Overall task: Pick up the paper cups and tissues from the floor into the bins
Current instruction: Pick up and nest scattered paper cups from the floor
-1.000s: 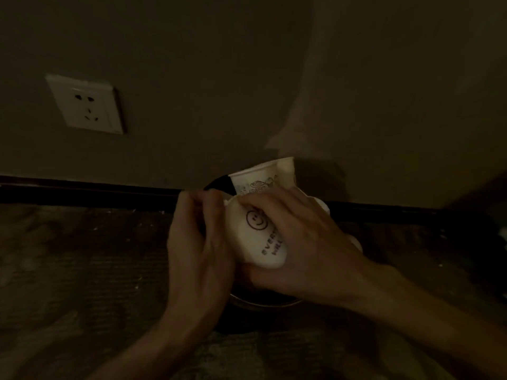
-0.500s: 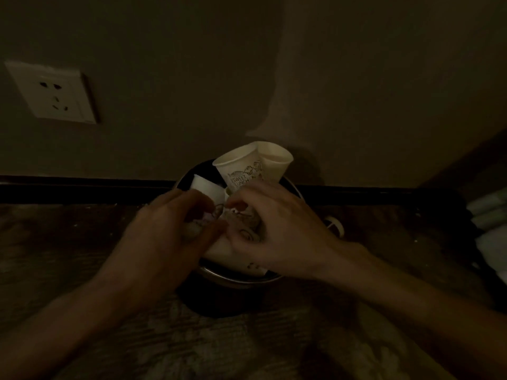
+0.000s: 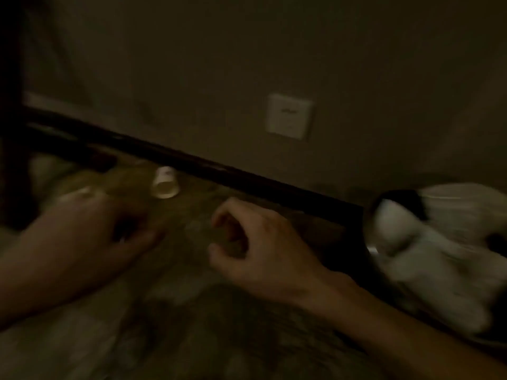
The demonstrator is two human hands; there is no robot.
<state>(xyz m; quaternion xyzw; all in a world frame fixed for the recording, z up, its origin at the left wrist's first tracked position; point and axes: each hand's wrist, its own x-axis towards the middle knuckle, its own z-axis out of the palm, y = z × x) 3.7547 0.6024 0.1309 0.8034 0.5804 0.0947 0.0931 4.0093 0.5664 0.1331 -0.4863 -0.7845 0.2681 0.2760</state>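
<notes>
Both hands have left the bin (image 3: 371,242), which now sits at the right edge, stuffed with binned cups (image 3: 406,237). The left hand (image 3: 109,231) and right hand (image 3: 255,242) hover over the floor (image 3: 192,311), fingers loosely curled and empty. A loose cup (image 3: 164,183) lies sideways by the baseboard (image 3: 247,176).

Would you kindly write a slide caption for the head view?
Left hand and right hand, both empty, over carpet near a tipped paper cup by the baseboard; bin at right.
</notes>
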